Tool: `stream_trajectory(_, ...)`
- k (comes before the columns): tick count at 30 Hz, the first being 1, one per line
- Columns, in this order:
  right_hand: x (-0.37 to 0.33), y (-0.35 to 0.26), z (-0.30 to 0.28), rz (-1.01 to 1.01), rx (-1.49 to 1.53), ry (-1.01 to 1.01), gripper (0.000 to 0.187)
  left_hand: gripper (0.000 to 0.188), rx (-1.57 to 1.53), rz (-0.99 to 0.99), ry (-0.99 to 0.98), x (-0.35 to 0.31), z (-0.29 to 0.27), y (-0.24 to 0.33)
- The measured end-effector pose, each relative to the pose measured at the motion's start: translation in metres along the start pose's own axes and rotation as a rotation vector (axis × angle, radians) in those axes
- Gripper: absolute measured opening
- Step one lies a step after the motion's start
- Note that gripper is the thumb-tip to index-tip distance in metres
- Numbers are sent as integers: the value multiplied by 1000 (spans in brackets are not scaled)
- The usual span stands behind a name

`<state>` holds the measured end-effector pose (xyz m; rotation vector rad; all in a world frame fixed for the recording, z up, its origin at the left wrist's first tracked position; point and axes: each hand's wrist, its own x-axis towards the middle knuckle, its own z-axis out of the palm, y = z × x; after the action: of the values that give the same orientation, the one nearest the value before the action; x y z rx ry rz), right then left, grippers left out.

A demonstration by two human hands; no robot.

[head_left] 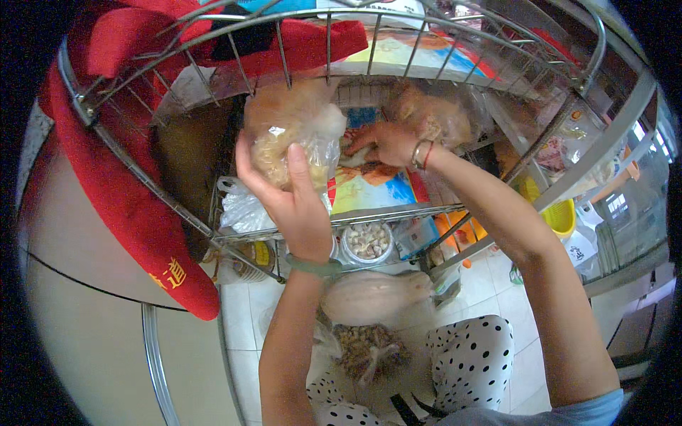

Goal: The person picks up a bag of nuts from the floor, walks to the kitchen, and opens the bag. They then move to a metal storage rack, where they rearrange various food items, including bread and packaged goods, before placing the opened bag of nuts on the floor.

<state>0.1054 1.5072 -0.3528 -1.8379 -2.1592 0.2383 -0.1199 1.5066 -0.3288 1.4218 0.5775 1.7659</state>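
Note:
My left hand [293, 206] grips a clear plastic bag [280, 138] of pale yellowish pieces, thumb on its near side, and holds it at the left of a wire rack shelf. Deeper in the same shelf, my right hand [394, 144] reaches in with its fingers curled together, over a brightly printed sheet or package [366, 188] in yellow, blue and red. Something small and whitish shows at those fingertips, too unclear to name. Beside and behind the right wrist lies another clear bag [433, 113] with golden-brown contents.
The wire rack's rail [355, 215] crosses in front of me. A red cloth [106, 192] hangs at its left. Below are a tub of whitish pieces [367, 241], a bag of brown pieces [369, 351] and a large pale bundle [376, 297]. A yellow basket [561, 216] stands right.

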Motion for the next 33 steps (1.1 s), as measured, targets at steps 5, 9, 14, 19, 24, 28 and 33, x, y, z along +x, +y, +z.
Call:
stream_trajectory(5,-51,-8,-11,-49,144,-187,46,57,-113,-32,-25,-3,6,-4)
stream_trajectory(9,-78,-37,-27,27,315,-386,44,56,-25,-44,-78,-4,-9,-7)
stream_trajectory(14,-57,-12,-38,-34,265,-10,37,60,81,292,-500,-23,-19,-9)
stream_trajectory(19,15,6,-30,95,-43,275,38,62,88,399,-637,-16,-26,-8)
stream_trajectory(24,77,-25,-9,-348,-23,289,35,64,147,430,-732,-11,-32,-2)
stream_trajectory(28,116,-36,19,-456,-105,251,36,68,112,430,-735,-12,-27,-3)
stream_trajectory(33,142,-45,51,-344,-131,174,40,73,89,366,-731,-13,-32,-10)
